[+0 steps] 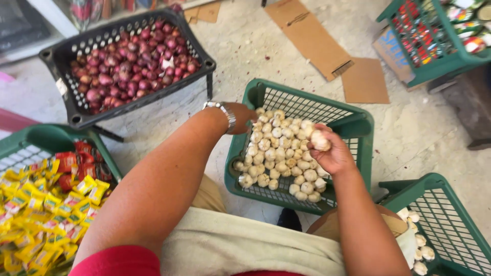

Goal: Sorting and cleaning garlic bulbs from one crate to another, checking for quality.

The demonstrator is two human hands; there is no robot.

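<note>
The right hand (332, 153) curls its fingers around one bumpy white garlic bulb (320, 140), held over the green plastic basket (358, 122) with holey sides. The left hand (244, 116) dips into the garlic pile (279, 153); I cannot tell how its fingers are. Round purple onions (133, 66) fill a black crate (61, 56).
</note>
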